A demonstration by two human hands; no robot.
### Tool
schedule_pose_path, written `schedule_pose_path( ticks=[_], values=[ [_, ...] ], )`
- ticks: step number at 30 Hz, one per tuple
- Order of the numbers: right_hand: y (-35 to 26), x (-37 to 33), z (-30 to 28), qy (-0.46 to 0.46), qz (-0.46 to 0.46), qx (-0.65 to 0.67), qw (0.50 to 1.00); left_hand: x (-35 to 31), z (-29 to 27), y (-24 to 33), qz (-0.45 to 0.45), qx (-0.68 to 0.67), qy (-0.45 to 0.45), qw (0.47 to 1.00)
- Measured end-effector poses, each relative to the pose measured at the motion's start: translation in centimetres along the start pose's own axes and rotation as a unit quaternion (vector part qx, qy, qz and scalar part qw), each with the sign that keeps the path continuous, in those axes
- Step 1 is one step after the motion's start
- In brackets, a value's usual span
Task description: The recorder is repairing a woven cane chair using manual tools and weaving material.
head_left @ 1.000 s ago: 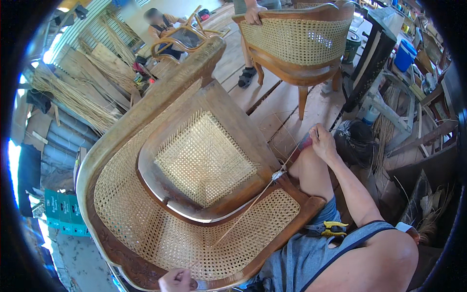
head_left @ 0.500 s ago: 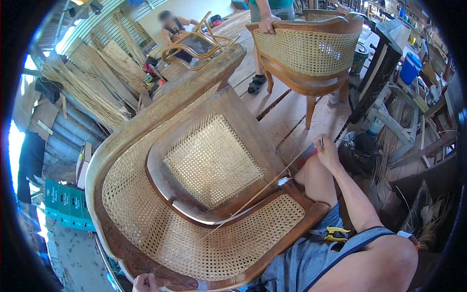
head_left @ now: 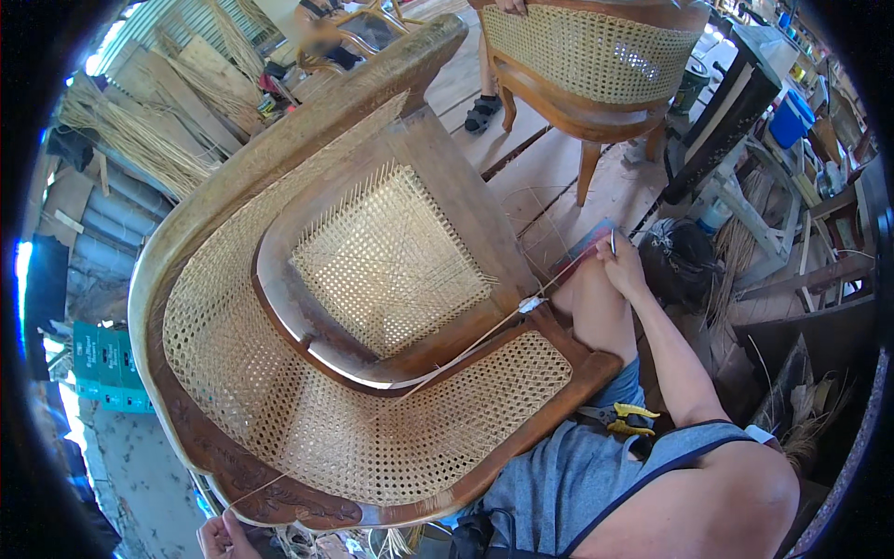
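Note:
A wooden armchair (head_left: 298, 86) with woven cane panels lies tipped in front of me. Beyond its lower rail, my left hand (head_left: 226, 538) is closed in a pinch on the end of a thin cane strand (head_left: 261, 489), which crosses the carved wood. My right hand (head_left: 622, 268) is closed above my thigh, with a slim metal tool (head_left: 612, 243) showing at its fingers. A longer cane strand (head_left: 475, 347) stretches from the curved back panel (head_left: 419, 433) up to that hand. The seat panel (head_left: 400, 270) has loose cane ends standing along its edges.
Yellow-handled pliers (head_left: 629, 419) rest on my lap. Another cane-backed chair (head_left: 596, 56) stands ahead, with a person's hand on it. Bundles of cane (head_left: 140, 130) lean at the far left, and a teal box (head_left: 107, 368) sits nearer. A dark round bundle (head_left: 684, 265) lies beside my right hand.
My left hand has moved outward from the chair's rail, and the strand between them now shows. My right hand stays closed in about the same place. The whole view has shifted slightly.

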State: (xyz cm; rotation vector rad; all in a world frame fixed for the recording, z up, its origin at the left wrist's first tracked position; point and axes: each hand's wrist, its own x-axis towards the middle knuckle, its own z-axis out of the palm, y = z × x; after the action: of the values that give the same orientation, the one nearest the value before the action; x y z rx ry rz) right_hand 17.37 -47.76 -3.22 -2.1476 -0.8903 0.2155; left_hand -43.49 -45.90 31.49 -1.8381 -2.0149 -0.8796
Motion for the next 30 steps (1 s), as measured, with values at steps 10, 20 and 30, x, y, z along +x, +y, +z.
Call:
schedule_pose_path(
  ticks=[10,20,30],
  values=[
    [-0.8,-0.5,-1.3,-0.056,0.0,0.032,0.998,1.0,1.6,-2.6,-0.079,-0.118,0.077,0.987],
    [-0.9,1.6,-0.7,-0.106,0.136,0.191,0.966,2.0,3.1,1.1,-0.083,-0.359,0.081,0.926],
    [5.0,8.7,-8.2,-0.06,0.221,0.497,0.837,-0.1,8.9,-0.2,-0.151,-0.668,0.042,0.728]
  ],
)
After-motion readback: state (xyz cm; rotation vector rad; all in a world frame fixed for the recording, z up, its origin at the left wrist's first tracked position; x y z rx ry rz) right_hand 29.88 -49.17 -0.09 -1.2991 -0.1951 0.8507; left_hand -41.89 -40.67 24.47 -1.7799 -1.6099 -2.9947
